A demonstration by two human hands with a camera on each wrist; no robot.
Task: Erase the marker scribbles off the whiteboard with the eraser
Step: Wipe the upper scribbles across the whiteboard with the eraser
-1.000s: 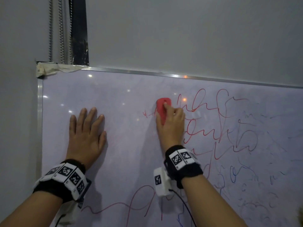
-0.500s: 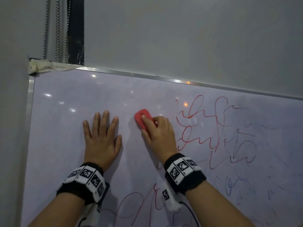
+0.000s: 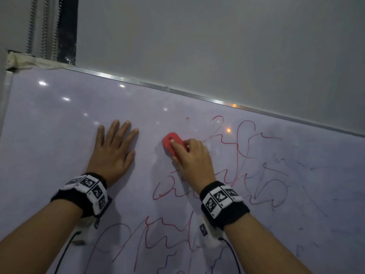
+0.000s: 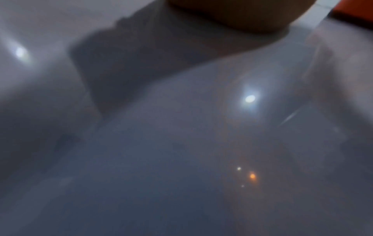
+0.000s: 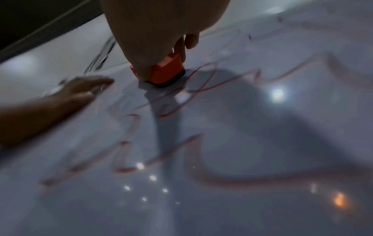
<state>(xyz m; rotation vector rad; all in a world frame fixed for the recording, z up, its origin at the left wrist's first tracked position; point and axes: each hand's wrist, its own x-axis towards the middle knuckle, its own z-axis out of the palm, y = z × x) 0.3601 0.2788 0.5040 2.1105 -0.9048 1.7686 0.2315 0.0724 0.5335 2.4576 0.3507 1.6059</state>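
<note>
A wall-mounted whiteboard (image 3: 59, 147) carries red marker scribbles (image 3: 243, 147) across its middle and right, with fainter blue ones lower down. My right hand (image 3: 189, 157) grips a red eraser (image 3: 172, 142) and holds it against the board just left of the red scribbles. In the right wrist view the eraser (image 5: 167, 71) sits on the board under my right hand (image 5: 153, 39), its dark pad touching a red line. My left hand (image 3: 113, 153) lies flat on the board with straight fingers, left of the eraser. The left wrist view shows mostly blurred whiteboard (image 4: 181, 159).
The board's metal top edge (image 3: 197, 95) runs below a grey wall (image 3: 217, 46). Tape (image 3: 25, 61) covers its top-left corner, under hanging chains and a dark strip (image 3: 67, 28). More red scribbles (image 3: 158, 234) sit between my forearms.
My right hand swept the eraser left from the scribbles toward my left hand and down a little. The small red mark left of the scribbles is gone. The head view has tilted.
</note>
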